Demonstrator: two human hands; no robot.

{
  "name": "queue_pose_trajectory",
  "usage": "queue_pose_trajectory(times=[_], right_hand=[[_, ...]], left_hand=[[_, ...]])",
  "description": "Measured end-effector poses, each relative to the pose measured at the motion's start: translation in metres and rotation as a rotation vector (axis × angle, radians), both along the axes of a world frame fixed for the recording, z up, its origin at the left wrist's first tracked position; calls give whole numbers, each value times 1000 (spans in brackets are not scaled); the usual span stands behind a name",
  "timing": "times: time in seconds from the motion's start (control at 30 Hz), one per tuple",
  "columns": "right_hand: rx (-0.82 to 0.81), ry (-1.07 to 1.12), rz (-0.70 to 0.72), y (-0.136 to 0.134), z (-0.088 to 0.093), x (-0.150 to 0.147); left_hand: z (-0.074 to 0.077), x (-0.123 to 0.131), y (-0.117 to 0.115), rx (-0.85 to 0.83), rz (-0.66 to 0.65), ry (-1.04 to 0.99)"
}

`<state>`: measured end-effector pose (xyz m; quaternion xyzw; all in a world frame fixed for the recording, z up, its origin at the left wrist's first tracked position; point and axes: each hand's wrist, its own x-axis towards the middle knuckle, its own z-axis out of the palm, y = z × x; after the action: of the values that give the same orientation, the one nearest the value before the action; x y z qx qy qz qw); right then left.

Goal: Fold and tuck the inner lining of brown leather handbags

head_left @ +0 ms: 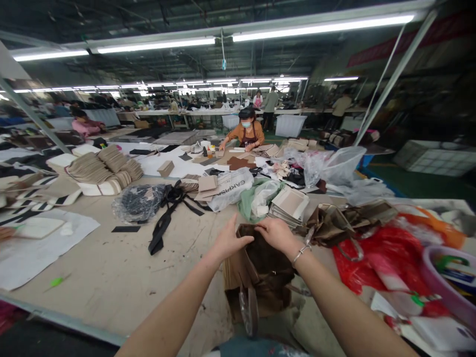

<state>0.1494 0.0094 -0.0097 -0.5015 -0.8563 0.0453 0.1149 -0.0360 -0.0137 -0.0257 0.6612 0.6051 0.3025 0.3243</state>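
A brown handbag [273,267] stands on the table close in front of me, its mouth facing up and a wrapped handle [248,310] hanging down its near side. My right hand [275,234] is closed on the bag's far rim, thumb and fingers pinching the edge. My left hand [231,241] is at the bag's left far corner, its thumb stretched out towards the rim and its fingers apart from it. Whether the left fingertips touch the bag is hard to see. More brown bag pieces [330,223] lie to the right.
Stacked beige panels [288,206], a green plastic bag [251,201] and black straps [165,218] lie beyond my hands. Red plastic [386,253] and a purple basin [431,263] crowd the right side. A co-worker [243,133] in orange sits across the table.
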Motion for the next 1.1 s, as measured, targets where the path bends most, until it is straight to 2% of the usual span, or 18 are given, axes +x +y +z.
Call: queue_pose_trajectory(times=[0.1,0.17,0.2,0.3,0.33,0.4,0.47,0.53,0.7,0.9,1.1], right_hand=[[34,12,-29,-6,-5,0],[50,28,-36,-8,-8,2],[56,39,-33,-8,-9,4],[50,73,29,-6,-11,8],[43,80,53,-6,-11,9],[30,88,68,-5,-11,8],[21,93,38,-5,-10,7],[6,105,19,-6,-10,5],[2,161,13,-10,-12,8],[-2,196,0,-12,-13,11],[-10,176,-21,-11,-12,8]], left_hand=[[-6,6,-19,-62,95,-60],[-6,3,-20,-61,79,-72],[-3,-2,-18,-57,14,-80],[10,-21,-7,-152,-307,-152],[14,-26,-3,-205,-360,-167],[19,-31,2,-236,-324,-113],[19,-27,3,-132,-215,26],[16,-18,1,29,-161,175],[14,-1,-4,331,-193,426],[18,6,-3,543,-237,612],[15,7,-2,591,-254,656]])
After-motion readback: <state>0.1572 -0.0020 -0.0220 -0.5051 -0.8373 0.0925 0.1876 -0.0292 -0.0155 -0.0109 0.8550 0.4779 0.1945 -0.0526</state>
